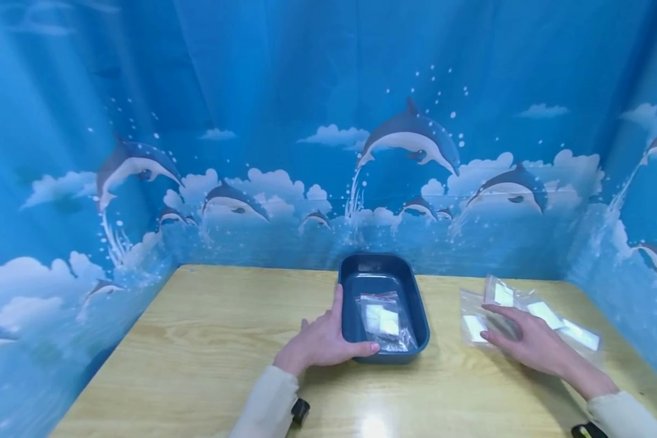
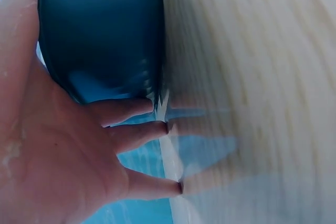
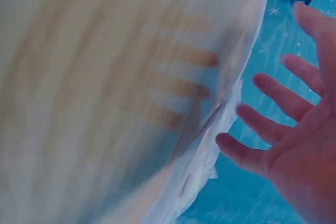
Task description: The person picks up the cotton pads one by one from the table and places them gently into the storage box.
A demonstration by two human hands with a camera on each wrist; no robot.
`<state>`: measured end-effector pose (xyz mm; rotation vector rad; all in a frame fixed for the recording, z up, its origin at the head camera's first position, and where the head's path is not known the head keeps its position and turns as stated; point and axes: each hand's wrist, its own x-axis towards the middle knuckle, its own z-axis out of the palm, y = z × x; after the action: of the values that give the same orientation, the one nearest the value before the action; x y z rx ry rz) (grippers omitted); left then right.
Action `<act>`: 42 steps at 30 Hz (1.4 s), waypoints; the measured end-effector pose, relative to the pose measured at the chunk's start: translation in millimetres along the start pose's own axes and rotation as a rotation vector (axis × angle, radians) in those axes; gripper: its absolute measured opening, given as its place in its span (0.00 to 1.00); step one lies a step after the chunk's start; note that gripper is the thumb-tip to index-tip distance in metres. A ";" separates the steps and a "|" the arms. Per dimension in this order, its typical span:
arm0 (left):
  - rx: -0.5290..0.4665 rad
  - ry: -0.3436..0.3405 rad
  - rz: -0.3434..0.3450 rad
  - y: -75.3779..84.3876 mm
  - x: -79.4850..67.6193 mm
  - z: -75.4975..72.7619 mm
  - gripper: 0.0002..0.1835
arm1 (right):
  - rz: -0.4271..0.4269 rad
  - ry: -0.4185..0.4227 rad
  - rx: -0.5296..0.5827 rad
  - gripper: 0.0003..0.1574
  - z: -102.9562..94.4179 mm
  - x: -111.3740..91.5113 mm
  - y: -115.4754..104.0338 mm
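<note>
Around the near left corner of a dark blue rectangular tray point(image 1: 421, 331) rests my left hand point(image 1: 328, 340), its index finger along the left side and its thumb across the near rim. In the left wrist view the other fingers point(image 2: 139, 136) reach out straight, their tips down at the tabletop. Inside the tray lie clear plastic zip bags point(image 1: 383, 319) with white labels. On the right, my right hand point(image 1: 536, 340) hovers over several similar bags point(image 1: 544, 313) with thumb and fingers spread. The right wrist view shows nothing between those fingers point(image 3: 283, 98).
The wooden table point(image 1: 241, 316) bears the tray near its back edge and the loose bags at the right. A blue dolphin-print curtain point(image 1: 306, 121) hangs behind the table and along both sides. Dark devices sit at both wrists, by the pale sleeves point(image 1: 268, 401).
</note>
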<state>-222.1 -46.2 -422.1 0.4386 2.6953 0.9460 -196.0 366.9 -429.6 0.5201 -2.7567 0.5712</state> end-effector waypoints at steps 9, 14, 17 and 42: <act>-0.020 -0.027 -0.012 3.3 1.5 -3.2 0.75 | -0.096 -0.064 -0.072 0.33 1.3 2.9 14.1; -0.016 -0.029 -0.016 4.9 3.0 -5.6 0.74 | -0.096 -0.080 -0.104 0.34 -0.6 10.6 16.4; -0.008 -0.031 -0.013 5.8 4.8 -6.3 0.75 | -0.062 -0.097 -0.084 0.33 -2.9 15.6 17.6; 0.000 -0.015 -0.031 2.3 0.0 0.0 0.74 | 0.041 -0.058 0.062 0.06 6.9 12.6 19.3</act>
<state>-221.7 -44.5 -420.6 0.4008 2.6809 0.9311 -216.2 376.8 -437.8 0.5024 -2.8176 0.6633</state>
